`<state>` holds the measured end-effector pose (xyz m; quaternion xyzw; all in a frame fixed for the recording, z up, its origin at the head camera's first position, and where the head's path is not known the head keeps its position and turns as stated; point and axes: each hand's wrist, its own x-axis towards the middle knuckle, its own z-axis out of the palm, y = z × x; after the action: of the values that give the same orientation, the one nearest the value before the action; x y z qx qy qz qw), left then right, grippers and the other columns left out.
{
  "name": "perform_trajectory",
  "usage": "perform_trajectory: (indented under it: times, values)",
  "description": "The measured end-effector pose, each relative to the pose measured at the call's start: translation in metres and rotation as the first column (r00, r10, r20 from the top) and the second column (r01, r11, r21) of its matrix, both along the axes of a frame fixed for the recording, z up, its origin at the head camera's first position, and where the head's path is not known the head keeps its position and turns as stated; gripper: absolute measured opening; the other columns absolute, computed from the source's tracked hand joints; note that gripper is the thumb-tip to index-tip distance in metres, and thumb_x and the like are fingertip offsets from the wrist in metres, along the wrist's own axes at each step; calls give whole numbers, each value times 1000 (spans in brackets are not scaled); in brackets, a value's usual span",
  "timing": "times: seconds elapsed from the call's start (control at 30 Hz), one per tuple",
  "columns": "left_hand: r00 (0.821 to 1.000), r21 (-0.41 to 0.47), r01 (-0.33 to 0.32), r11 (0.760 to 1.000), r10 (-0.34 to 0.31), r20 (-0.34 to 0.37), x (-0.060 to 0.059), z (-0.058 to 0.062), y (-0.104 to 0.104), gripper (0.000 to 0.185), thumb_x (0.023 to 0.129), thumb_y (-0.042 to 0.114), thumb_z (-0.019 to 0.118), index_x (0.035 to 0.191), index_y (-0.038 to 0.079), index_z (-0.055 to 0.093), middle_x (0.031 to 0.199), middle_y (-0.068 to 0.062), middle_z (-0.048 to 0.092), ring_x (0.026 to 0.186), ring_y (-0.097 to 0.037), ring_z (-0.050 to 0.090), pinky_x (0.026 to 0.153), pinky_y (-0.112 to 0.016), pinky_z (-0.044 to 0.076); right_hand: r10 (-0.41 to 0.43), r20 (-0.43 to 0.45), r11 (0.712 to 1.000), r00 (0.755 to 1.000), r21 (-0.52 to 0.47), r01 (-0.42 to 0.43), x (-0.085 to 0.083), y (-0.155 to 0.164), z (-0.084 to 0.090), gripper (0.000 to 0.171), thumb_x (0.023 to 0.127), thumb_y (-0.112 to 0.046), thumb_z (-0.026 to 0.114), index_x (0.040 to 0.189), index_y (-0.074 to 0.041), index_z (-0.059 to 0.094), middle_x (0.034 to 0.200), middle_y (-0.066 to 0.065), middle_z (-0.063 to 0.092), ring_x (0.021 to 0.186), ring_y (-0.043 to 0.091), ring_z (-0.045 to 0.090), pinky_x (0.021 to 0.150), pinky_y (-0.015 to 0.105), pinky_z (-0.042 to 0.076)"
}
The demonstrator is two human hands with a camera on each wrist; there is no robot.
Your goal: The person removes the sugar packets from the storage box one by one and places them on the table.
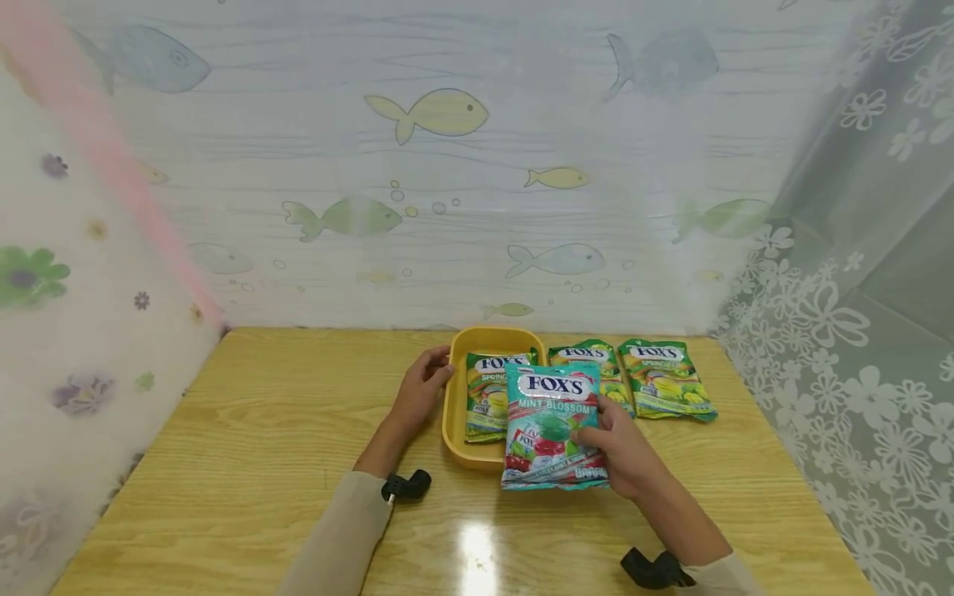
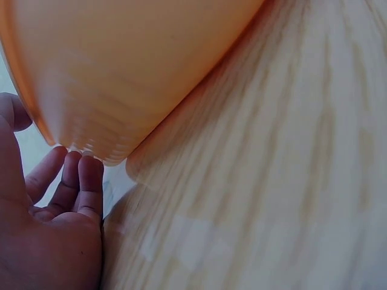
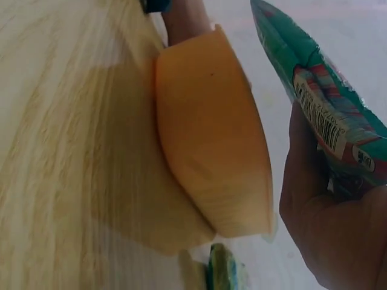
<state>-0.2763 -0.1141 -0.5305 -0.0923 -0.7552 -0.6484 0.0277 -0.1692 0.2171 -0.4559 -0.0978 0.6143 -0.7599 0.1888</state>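
My right hand (image 1: 622,451) grips a teal Fox's Mint Blossom candy bag (image 1: 552,426) by its right edge, holding it over the front of a yellow tray (image 1: 456,389); the bag's back (image 3: 326,103) and the hand (image 3: 326,235) fill the right wrist view beside the tray's wall (image 3: 208,157). One green Fox's Spring Tea bag (image 1: 488,393) lies inside the tray. My left hand (image 1: 423,385) holds the tray's left rim, and its fingers (image 2: 78,181) curl against the tray's underside (image 2: 127,72) in the left wrist view.
Two more green Fox's bags (image 1: 596,364) (image 1: 666,378) lie on the wooden table (image 1: 261,447) right of the tray. Fish-print curtain at the back, floral curtains on both sides close in the table.
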Motion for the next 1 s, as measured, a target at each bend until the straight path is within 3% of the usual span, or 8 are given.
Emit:
perform_trajectory:
  times: [0.47,0.73,1.0]
  values:
    - [1000,-3,5,1000,-5,-2,4,3,0,44,109,23,60,151,8,56,134,-17,60,120,-28,60,101,-41,51,113,-52,992,992,-53,-115,7,22,-14,72,97,9,52,157,9,11,129,5,69,111,23,74,91,40,62]
    - [1000,8,9,1000,-9,12,6,5,0,43,109,23,60,150,10,56,135,-18,60,119,-29,60,101,-45,50,110,-32,992,993,-53,-111,13,33,-17,84,94,9,53,160,7,1,135,4,65,117,23,71,96,40,60]
    - [1000,-3,-6,1000,6,5,8,7,0,44,109,22,60,150,9,56,134,-17,60,119,-28,60,101,-42,50,130,-7,989,991,-70,-130,17,49,-24,85,96,11,50,162,3,-3,139,1,65,120,24,70,98,42,59]
